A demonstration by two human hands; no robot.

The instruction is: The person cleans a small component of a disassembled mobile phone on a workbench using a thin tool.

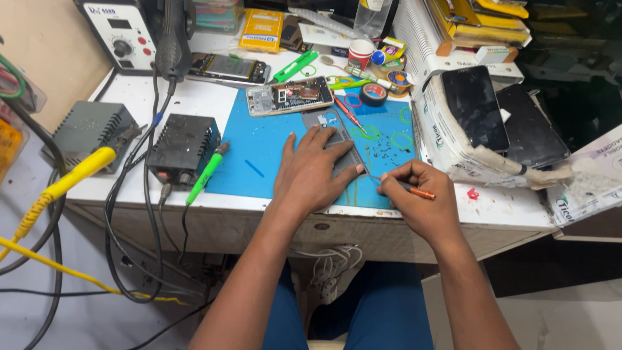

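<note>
My left hand (312,170) lies flat on a grey opened phone (329,124) that rests on a blue work mat (259,162), pinning it down. My right hand (414,194) grips a small orange-handled screwdriver (420,192), its tip pointing left at the phone's lower right corner beside my left thumb. Tiny screws (382,155) are scattered on the mat just above my right hand.
A second opened phone (290,95) lies at the mat's far edge, with a red screwdriver (348,111) and tape roll (373,94) nearby. A green soldering iron (206,174), black power box (183,148) and hot-air station (123,32) stand left. Dark phones (476,107) sit on a box right.
</note>
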